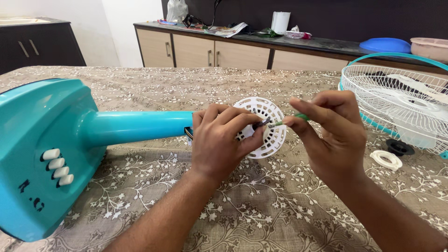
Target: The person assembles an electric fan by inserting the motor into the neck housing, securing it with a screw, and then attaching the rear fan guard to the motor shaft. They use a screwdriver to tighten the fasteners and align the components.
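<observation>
A turquoise table-fan stand (pixel 51 149) lies on its side on the patterned tablecloth (pixel 261 210), its base at the left with white push buttons (pixel 58 166). At the end of its neck sits a white slotted motor housing (pixel 269 130). My left hand (pixel 219 140) wraps around that housing and steadies it. My right hand (pixel 329 133) pinches a thin green-handled screwdriver (pixel 287 121), whose tip meets the centre of the housing beside my left thumb.
A white wire fan guard with a turquoise rim (pixel 396 107) lies at the right. Beside it sit a black cap (pixel 398 148) and a white ring (pixel 386 159). Behind the table stands a dark-topped cabinet counter (pixel 224 46) with clutter, a blue lid and a pink tub.
</observation>
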